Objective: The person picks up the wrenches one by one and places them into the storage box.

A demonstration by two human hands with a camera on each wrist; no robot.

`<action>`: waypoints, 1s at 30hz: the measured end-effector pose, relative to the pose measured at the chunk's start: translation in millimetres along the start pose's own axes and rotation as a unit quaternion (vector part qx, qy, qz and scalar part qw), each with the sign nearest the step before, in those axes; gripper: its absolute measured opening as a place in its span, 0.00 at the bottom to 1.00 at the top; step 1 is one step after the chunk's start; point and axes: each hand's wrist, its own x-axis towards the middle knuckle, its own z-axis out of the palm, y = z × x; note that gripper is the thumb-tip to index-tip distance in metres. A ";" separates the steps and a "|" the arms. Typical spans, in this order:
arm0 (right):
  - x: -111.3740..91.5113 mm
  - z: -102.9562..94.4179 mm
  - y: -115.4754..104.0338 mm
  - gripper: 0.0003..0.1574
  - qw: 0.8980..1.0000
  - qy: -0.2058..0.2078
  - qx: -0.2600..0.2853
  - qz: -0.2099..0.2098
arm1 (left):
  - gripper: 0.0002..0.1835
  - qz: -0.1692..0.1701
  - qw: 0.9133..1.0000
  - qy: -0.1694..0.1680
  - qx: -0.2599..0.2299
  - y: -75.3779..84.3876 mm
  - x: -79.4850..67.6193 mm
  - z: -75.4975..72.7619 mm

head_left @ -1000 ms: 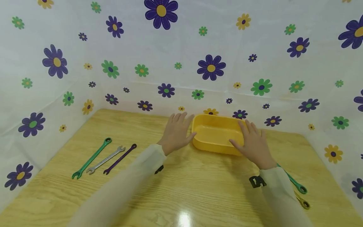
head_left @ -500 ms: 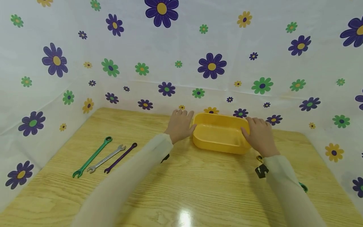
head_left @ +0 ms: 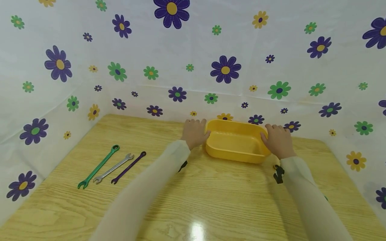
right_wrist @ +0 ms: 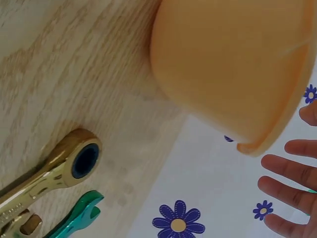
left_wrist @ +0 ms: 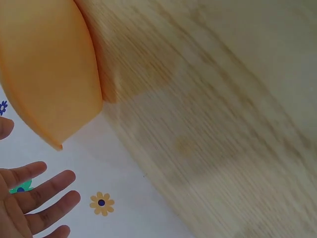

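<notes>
A yellow plastic tub (head_left: 233, 157) stands at the back of the wooden table. My left hand (head_left: 194, 133) is at its left end, thumb by the rim and fingers extended and spread in the left wrist view. At the tub's right end is my right hand (head_left: 278, 140), its thumb overlapping the rim in the head view. The right wrist view shows that hand's fingers (right_wrist: 290, 168) fairly straight and spread beside the tub wall (right_wrist: 223, 64). Neither hand's fingers are curled round the tub.
On the left lie a green wrench (head_left: 98, 167), a silver wrench (head_left: 113, 169) and a purple wrench (head_left: 129, 168). By the right forearm are a gold ratchet wrench (right_wrist: 54, 171) and a green open-ended wrench (right_wrist: 72, 220), mostly hidden in the head view. A flowered cloth (head_left: 193, 50) hangs behind.
Both hands have shifted right. My right hand has moved from over the tub's right part to its right end, its fingers drawing closer together, and the left has come closer to the left end.
</notes>
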 end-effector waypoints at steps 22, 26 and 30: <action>-0.4 17.4 17.8 0.19 0.991 -0.117 0.057 0.034 | 0.21 -0.045 0.993 -0.089 -0.060 12.6 3.4 -3.9; -1.9 19.3 20.1 0.15 0.992 -0.112 0.060 0.028 | 0.19 -0.038 0.995 -0.085 -0.047 11.3 5.7 0.9; -1.7 19.7 20.9 0.15 0.990 -0.114 0.077 0.035 | 0.19 -0.040 0.995 -0.074 -0.053 10.8 7.5 5.1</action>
